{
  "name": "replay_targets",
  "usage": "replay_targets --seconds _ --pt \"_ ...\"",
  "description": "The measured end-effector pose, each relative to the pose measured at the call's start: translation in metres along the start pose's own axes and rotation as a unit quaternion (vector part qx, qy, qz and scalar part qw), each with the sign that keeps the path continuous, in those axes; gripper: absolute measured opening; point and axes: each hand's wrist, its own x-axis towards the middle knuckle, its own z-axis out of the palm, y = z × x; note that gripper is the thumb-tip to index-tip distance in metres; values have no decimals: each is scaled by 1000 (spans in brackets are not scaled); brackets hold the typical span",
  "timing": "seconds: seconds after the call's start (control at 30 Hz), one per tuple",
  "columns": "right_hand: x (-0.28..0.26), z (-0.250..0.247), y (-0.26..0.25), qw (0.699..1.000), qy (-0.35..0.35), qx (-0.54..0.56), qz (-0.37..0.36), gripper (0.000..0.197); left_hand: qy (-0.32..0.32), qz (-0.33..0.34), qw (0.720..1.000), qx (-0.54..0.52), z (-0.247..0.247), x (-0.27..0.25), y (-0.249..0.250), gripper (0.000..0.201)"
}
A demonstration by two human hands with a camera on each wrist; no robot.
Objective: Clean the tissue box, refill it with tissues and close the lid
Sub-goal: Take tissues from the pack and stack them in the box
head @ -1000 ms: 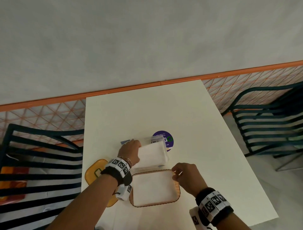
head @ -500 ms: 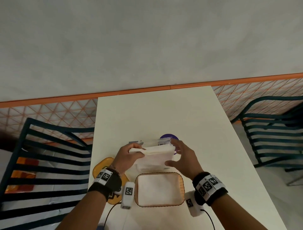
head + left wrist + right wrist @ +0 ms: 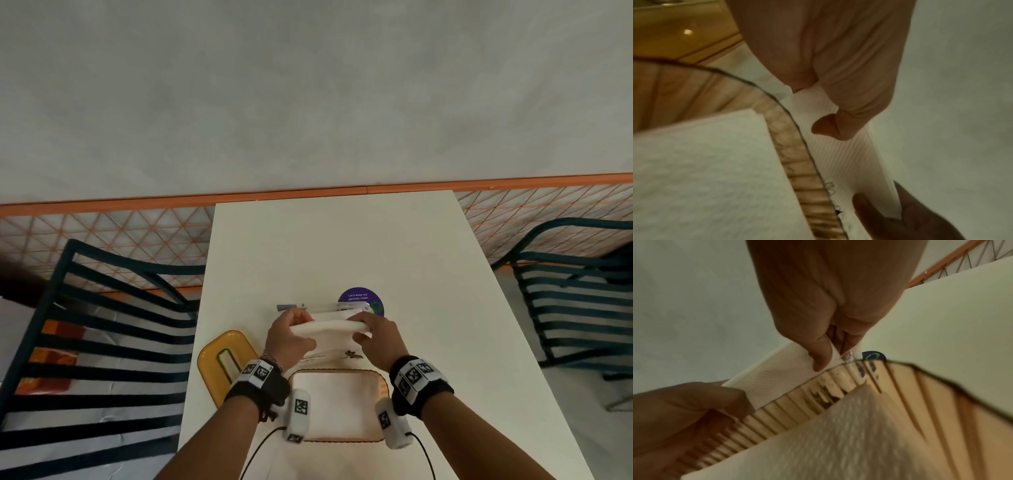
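An open ribbed amber tissue box [image 3: 383, 387] stands on the white table near me, with white tissues [image 3: 337, 404] inside it. Just beyond it both hands hold a white stack of tissues [image 3: 329, 329] above a clear wrapper. My left hand [image 3: 291, 337] pinches the stack's left end [image 3: 840, 146], thumb in front. My right hand [image 3: 375, 337] pinches its right end [image 3: 783, 374]. The box wall [image 3: 807, 402] shows dark smudges. The yellow lid [image 3: 219, 356] with its slot lies on the table left of the box.
A purple round sticker [image 3: 361, 296] sits on the table [image 3: 342, 246] behind the tissue stack. Dark slatted chairs stand at the left [image 3: 102, 342] and right [image 3: 575, 301] of the table. An orange rail [image 3: 102, 202] runs along the wall behind.
My right hand left the box rim and took the right end of the tissue stack. Both hands have lifted the stack out of the wrapper.
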Motion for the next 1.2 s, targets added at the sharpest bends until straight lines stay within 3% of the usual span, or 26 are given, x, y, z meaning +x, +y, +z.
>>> replay_targets --seconds 0.2,0.33,0.47,0.53,0.6,0.67,0.9,1.2 --pt "-10 -15 -21 1000 0 14 1 31 32 15 999 -3 -4 0 13 27" --pt "-23 -45 -31 994 7 108 -9 15 20 13 997 -67 -31 -16 30 34" --pt "-53 -64 -31 973 -38 227 -5 8 -48 -20 983 -178 -54 -46 34 43" --pt "-67 -57 -20 978 -57 200 25 17 -63 -45 984 -163 -53 -63 21 52" --pt "-78 -43 -4 985 -57 145 72 40 -53 -75 986 -137 -44 -76 5 61" --pt "-88 -31 6 988 -61 91 106 48 -32 -86 990 -102 -32 -87 -11 68" --pt "-103 -10 4 992 -44 -4 118 43 46 -37 998 27 -2 -104 -23 69" --pt "-105 4 -6 986 -15 -95 133 26 67 1 991 113 7 -109 -20 69"
